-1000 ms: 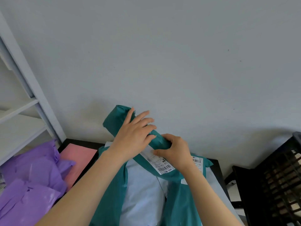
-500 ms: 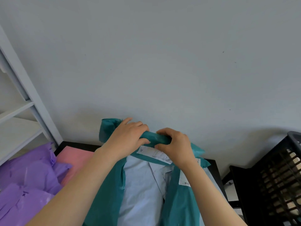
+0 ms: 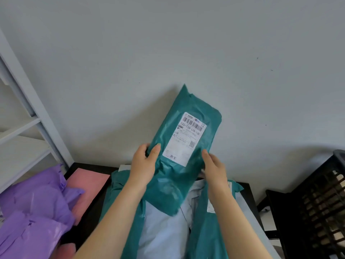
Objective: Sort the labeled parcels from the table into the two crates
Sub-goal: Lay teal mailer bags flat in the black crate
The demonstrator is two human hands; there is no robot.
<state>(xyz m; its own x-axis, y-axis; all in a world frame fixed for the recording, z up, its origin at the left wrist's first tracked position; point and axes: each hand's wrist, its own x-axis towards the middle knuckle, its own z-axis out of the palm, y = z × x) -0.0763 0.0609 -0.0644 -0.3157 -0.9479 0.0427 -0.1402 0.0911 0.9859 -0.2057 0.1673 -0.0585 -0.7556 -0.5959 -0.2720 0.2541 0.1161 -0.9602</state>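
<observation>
Both left hand [image 3: 143, 165] and right hand [image 3: 214, 168] are gripping the teal parcel [image 3: 173, 178] — purple parcels [image 3: 35, 208] left of it, black crate [image 3: 317, 202] right.

Softly and evenly lit, perhaps from the left, with faint shadow on the wall [image 3: 115, 128] beside the teal parcel [image 3: 175, 176], pale sheen on the purple bags [image 3: 37, 208], slight blur on the right hand [image 3: 214, 165], shelf frame [image 3: 37, 113] skewed at the left edge.
</observation>
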